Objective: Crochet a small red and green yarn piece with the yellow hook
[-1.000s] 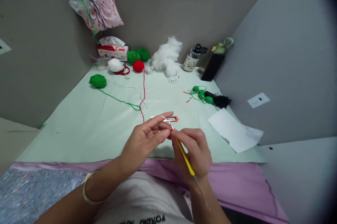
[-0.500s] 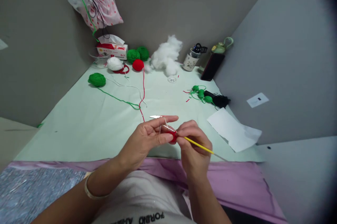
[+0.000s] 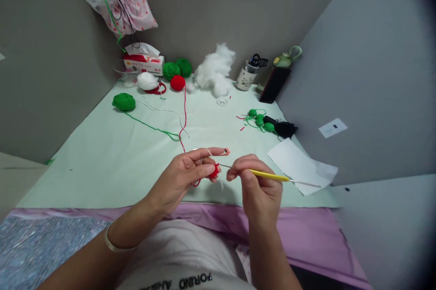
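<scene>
My left hand (image 3: 185, 175) pinches a small red crochet piece (image 3: 214, 171) between thumb and fingers, with white yarn looped over the forefinger. My right hand (image 3: 256, 181) is closed on a yellow-handled crochet hook (image 3: 269, 175); its metal tip points left at the red piece and its tail sticks out to the right. A red yarn strand (image 3: 184, 117) runs from the work back to a red yarn ball (image 3: 177, 82). Scissors with a red handle (image 3: 225, 150) lie on the table just behind my left forefinger.
On the pale green table (image 3: 102, 158): a green yarn ball (image 3: 124, 101), two more green balls (image 3: 177, 68), white yarn (image 3: 147, 81), stuffing (image 3: 215, 72), a tissue box (image 3: 143, 59), a cup (image 3: 245, 77), a bottle (image 3: 276, 79), green crochet pieces (image 3: 260, 121), and white paper (image 3: 301, 166).
My right hand has swung the hook from upright to level, its tail now pointing right, and drawn the tip a little away from the red piece. My left hand stays put.
</scene>
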`<state>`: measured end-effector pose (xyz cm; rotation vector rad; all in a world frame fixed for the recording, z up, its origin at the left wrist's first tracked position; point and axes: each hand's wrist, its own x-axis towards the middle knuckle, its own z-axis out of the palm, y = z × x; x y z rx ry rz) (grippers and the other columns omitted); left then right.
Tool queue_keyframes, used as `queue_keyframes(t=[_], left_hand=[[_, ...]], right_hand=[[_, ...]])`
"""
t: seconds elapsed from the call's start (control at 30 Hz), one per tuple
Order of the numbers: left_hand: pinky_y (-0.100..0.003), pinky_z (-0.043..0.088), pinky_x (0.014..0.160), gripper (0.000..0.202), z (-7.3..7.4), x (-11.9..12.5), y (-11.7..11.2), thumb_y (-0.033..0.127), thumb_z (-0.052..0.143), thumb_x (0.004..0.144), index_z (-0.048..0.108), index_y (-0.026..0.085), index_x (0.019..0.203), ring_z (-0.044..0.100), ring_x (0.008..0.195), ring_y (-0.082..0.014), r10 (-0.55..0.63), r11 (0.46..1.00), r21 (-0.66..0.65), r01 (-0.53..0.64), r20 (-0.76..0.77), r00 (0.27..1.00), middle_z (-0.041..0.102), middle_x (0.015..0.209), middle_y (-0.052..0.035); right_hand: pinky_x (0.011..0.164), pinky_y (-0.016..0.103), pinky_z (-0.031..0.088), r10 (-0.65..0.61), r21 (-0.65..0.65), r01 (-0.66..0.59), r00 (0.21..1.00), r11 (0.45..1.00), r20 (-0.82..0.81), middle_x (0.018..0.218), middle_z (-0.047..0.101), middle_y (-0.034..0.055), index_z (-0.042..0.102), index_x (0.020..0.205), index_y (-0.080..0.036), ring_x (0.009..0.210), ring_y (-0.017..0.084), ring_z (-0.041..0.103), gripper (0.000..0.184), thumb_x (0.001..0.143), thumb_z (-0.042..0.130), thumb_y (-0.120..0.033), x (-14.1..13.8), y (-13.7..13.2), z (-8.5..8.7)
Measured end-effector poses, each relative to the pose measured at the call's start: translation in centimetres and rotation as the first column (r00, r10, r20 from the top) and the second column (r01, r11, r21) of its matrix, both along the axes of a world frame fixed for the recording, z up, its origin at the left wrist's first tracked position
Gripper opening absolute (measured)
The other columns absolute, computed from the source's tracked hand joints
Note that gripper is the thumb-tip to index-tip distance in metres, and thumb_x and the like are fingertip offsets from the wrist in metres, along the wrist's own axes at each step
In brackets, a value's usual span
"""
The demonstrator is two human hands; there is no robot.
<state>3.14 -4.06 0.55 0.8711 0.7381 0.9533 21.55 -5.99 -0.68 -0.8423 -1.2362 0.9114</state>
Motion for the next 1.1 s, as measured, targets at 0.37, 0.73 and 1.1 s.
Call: queue_keyframes(t=[0.37, 0.73, 1.1], left_hand=[[-0.024, 0.047, 0.073, 0.048, -0.9, 2.4, -0.9, 0.026, 0.089, 0.082, 0.078, 0.027, 0.128, 0.058, 0.077, -0.0134, 0.228, 0.973, 0.020, -0.231, 0.105, 0.968, 0.067, 0.082, 0.0017], [-0.020, 0.045, 0.073, 0.028, -0.7, 1.7, -0.5, 0.027, 0.086, 0.086, 0.085, 0.027, 0.114, 0.059, 0.082, -0.0119, 0.132, 0.991, -0.027, -0.130, 0.124, 0.983, 0.072, 0.088, -0.0006], [-0.018, 0.043, 0.071, 0.034, -0.9, 1.0, -0.1, 0.023, 0.083, 0.088, 0.083, 0.022, 0.121, 0.053, 0.078, -0.0097, 0.037, 0.983, -0.184, 0.007, 0.237, 0.971, 0.065, 0.086, -0.0018]], right_hand=[[0.082, 0.040, 0.059, -0.348, 0.355, 0.203, 0.843, 0.912, 0.411, 0.103, 0.073, 0.0063, 0.080, 0.115, -0.034, 0.095, 0.023, 0.070, 0.030, 0.096, 0.068, -0.015, -1.9, -0.5, -1.4], [0.073, 0.035, 0.050, -0.063, 0.036, 0.063, 0.998, 0.997, 0.015, 0.084, 0.068, 0.0025, 0.081, 0.096, -0.029, 0.080, 0.019, 0.063, 0.015, 0.100, 0.067, -0.026, -1.5, 0.2, -0.4], [0.070, 0.035, 0.049, -0.059, -0.061, 0.053, 0.993, 0.997, -0.105, 0.085, 0.067, 0.0025, 0.082, 0.090, -0.027, 0.070, 0.016, 0.060, 0.014, 0.097, 0.070, -0.029, -0.8, 0.7, -0.7]])
